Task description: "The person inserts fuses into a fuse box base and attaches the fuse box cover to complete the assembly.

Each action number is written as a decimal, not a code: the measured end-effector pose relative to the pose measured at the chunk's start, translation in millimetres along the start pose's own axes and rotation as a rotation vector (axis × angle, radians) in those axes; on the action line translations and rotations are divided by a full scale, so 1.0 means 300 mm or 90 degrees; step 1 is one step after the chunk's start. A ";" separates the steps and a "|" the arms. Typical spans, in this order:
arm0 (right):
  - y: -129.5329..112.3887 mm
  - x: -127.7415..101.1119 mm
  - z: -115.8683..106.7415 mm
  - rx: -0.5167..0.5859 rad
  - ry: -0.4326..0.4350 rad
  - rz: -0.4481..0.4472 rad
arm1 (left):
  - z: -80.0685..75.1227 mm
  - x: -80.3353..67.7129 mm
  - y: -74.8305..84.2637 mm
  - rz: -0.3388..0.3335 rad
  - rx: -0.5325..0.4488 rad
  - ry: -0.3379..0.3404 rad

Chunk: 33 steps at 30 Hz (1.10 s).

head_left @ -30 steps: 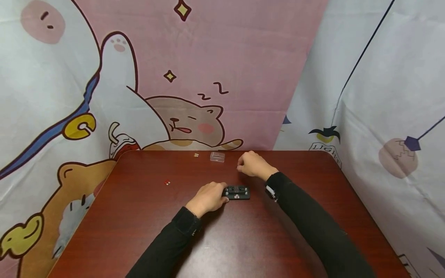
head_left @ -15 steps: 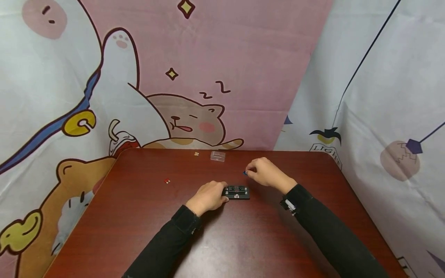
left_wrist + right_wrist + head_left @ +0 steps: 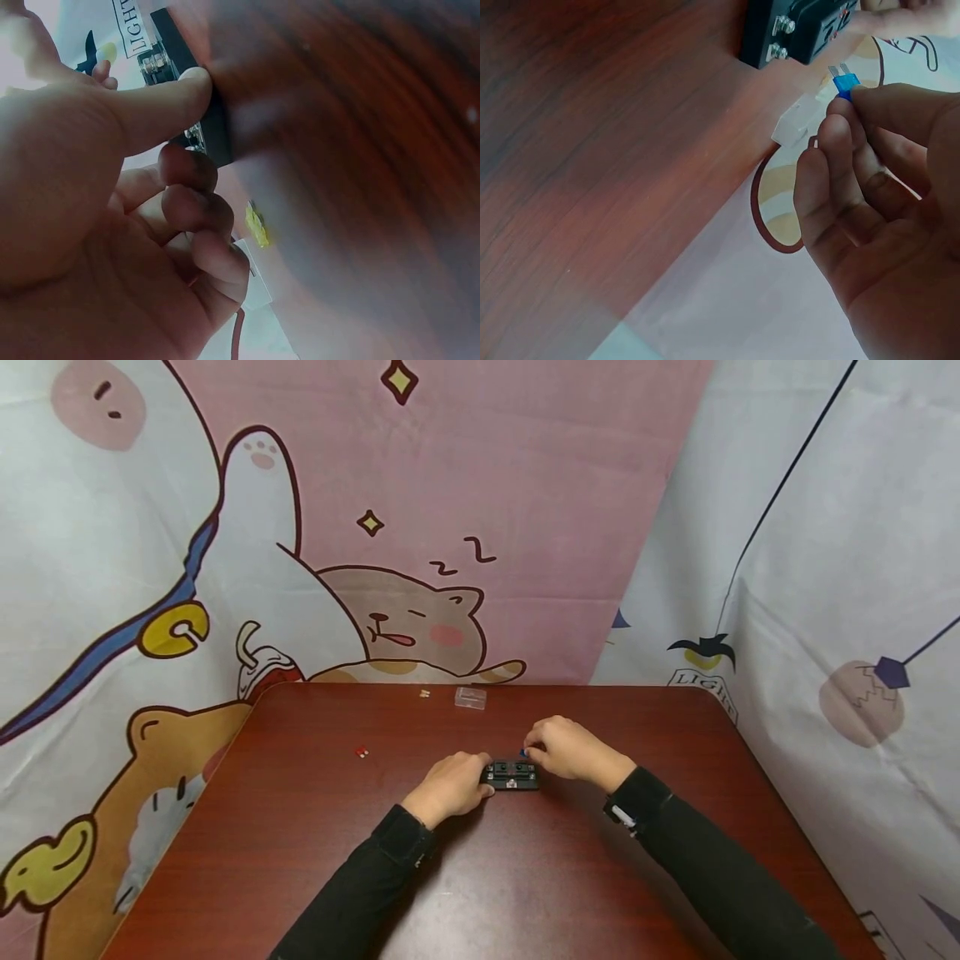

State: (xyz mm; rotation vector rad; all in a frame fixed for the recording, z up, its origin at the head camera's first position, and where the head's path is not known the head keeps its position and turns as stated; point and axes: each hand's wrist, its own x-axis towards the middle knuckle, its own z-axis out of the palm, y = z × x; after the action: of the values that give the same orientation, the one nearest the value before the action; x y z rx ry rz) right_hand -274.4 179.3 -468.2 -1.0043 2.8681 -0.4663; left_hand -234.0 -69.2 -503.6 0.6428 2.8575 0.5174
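A small black fuse block (image 3: 512,773) lies on the dark red table (image 3: 480,868) between my hands. My left hand (image 3: 450,787) rests at its left end, the thumb pressed against the block's side (image 3: 217,127) with the other fingers curled. My right hand (image 3: 570,750) hovers at the block's far right corner and pinches a small blue blade fuse (image 3: 845,81) between thumb and fingertips, its metal prongs pointing toward the block (image 3: 799,30). The blue fuse (image 3: 522,752) shows as a speck in the head view.
A tiny red fuse (image 3: 362,752) lies on the table to the left. Near the far edge sit a small yellow piece (image 3: 424,694) and a clear plastic cover (image 3: 470,697). Cartoon-printed cloth (image 3: 375,527) hangs behind and to the right.
My right hand picked up the blue fuse near the table's far side and brought it down to the block's right end. The left hand has stayed on the block.
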 end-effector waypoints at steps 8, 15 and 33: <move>-0.016 0.003 0.010 -0.028 -0.009 -0.011 | 0.004 0.002 -0.004 -0.002 0.004 -0.005; -0.020 0.013 0.027 -0.058 -0.014 -0.006 | 0.005 0.001 -0.006 0.003 0.004 0.003; -0.030 0.022 0.040 -0.114 -0.011 -0.049 | 0.006 -0.002 0.000 -0.001 0.008 0.003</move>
State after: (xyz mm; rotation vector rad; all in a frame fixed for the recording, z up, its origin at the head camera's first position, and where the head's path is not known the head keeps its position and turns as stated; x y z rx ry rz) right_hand -272.1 165.4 -476.7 -1.1416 2.9061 -0.2068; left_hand -233.2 -69.0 -505.1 0.6433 2.8678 0.5007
